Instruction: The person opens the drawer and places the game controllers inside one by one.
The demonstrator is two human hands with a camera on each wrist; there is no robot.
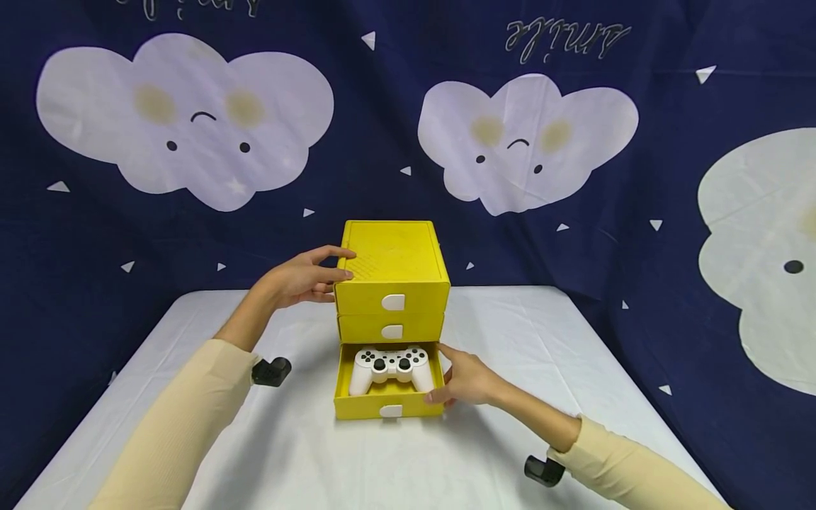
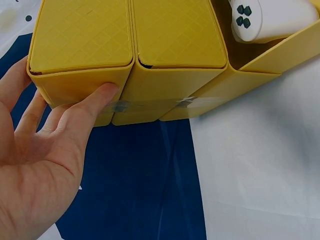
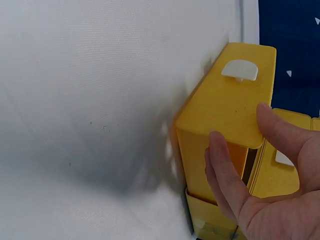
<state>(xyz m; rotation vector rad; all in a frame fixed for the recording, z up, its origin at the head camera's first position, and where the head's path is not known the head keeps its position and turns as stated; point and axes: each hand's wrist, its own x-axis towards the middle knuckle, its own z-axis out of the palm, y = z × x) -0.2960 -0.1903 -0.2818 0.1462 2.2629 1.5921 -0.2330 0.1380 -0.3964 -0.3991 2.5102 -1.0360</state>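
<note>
A yellow three-drawer organizer (image 1: 401, 248) stands mid-table, its bottom drawer (image 1: 357, 407) pulled out. Inside that drawer lies a white game controller (image 1: 392, 360) with dark buttons and sticks; in the left wrist view only one end of the controller (image 2: 280, 20) shows. My left hand (image 1: 299, 280) rests with spread fingers against the organizer's upper left edge and side; its thumb (image 2: 102, 97) touches the side wall. With thumb in front and fingers along the side, my right hand (image 1: 472, 379) pinches the bottom drawer's front right corner, seen closer in the right wrist view.
A white cloth covers the table (image 1: 510, 333). Behind it hangs a dark blue curtain (image 1: 376, 142) with clouds and small triangles. White tabs (image 1: 393, 302) mark the drawer fronts. Clear tape (image 2: 190, 102) runs across the organizer's side. Black wrist cameras (image 1: 270, 372) sit at both cuffs.
</note>
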